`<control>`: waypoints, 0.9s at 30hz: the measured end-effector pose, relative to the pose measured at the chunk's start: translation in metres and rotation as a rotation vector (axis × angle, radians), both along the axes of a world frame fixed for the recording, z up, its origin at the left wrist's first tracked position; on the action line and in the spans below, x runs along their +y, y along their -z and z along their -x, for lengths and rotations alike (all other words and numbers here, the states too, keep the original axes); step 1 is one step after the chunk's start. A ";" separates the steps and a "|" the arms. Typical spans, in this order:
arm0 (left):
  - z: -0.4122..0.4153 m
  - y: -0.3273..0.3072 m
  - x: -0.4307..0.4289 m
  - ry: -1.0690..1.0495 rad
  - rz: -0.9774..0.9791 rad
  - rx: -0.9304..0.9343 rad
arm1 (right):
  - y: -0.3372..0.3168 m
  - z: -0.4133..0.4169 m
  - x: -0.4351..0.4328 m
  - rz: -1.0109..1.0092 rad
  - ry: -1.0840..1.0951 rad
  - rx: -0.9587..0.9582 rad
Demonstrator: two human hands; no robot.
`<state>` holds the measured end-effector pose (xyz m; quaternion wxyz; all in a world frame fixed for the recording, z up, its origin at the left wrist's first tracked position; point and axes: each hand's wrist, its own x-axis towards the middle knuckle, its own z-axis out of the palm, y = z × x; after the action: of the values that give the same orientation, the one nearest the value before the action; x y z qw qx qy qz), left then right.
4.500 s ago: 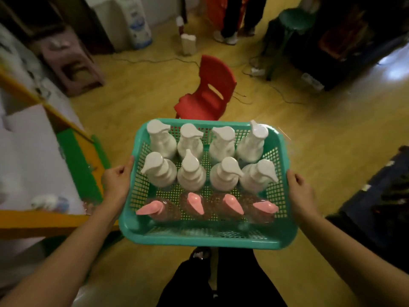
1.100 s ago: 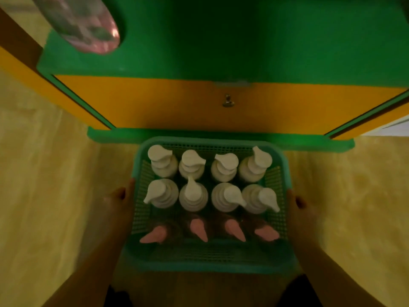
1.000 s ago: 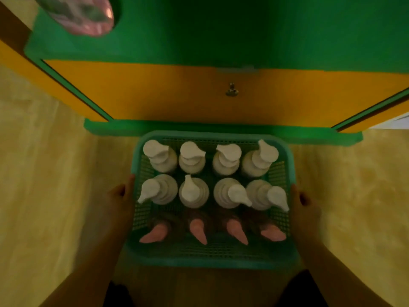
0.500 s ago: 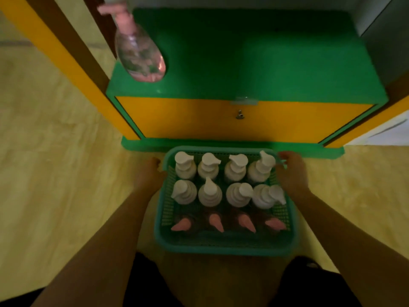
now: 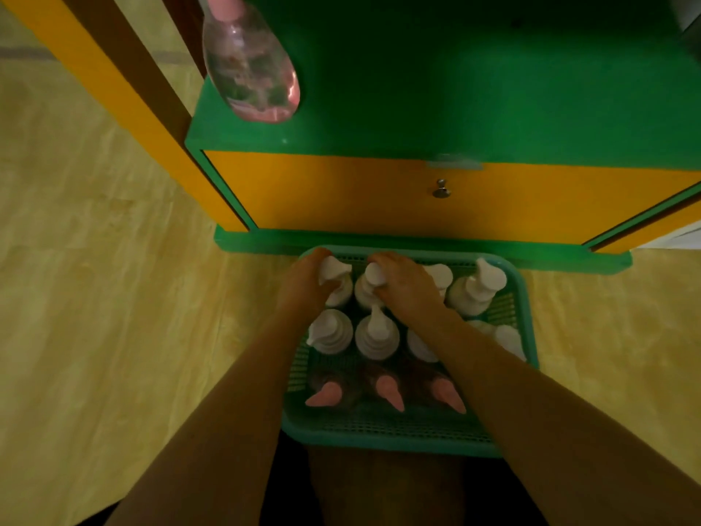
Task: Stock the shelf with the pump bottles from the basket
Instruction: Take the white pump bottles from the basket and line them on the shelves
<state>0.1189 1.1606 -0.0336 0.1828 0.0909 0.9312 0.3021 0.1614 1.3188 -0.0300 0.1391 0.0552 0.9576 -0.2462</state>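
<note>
The teal basket is sitting on the yellow floor, directly in front of the green-and-orange cabinet. Both hands are reaching into its far row. The left hand is closing around the far-left white pump bottle; the right hand is closing around the white pump bottle next to it. The two hands are working side by side, nearly touching.

All bottles in the basket are standing upright, long axes vertical. The white bottles are filling the two far rows; their pump spouts are pointing in mixed directions. The near row is holding clear bottles with pink pumps, spouts pointing toward the person.

The basket is showing perforated mesh walls and a rounded rim, apparently plastic. The white bottles are looking opaque, smooth and round-shouldered. One clear pink-capped bottle is already standing on the green shelf surface, at its left edge.
</note>
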 end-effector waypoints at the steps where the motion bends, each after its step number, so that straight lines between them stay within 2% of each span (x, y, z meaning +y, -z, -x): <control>1: -0.001 0.003 -0.001 0.002 -0.016 0.013 | 0.002 0.000 -0.001 -0.004 0.007 0.021; 5: -0.007 0.000 -0.007 -0.009 -0.078 0.052 | -0.008 0.000 0.000 0.018 0.013 0.042; 9: -0.005 -0.030 -0.008 0.010 -0.136 0.102 | -0.041 -0.006 0.009 0.088 0.038 0.109; 13: -0.003 -0.093 -0.006 -0.028 -0.215 0.190 | -0.093 -0.009 0.013 0.164 0.056 0.171; 18: -0.008 -0.177 -0.007 0.030 -0.308 0.236 | -0.169 -0.019 0.021 0.245 0.116 0.306; 22: -0.018 -0.234 -0.017 0.051 -0.383 0.293 | -0.238 -0.029 0.021 0.227 0.118 0.420; 27: -0.035 -0.294 -0.017 -0.023 -0.498 0.472 | -0.316 -0.044 0.020 0.218 0.096 0.567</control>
<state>0.1543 1.1433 0.2601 -0.0689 0.1897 0.8463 0.4930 0.2057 1.3385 0.2860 -0.1403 0.0140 0.9225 -0.3594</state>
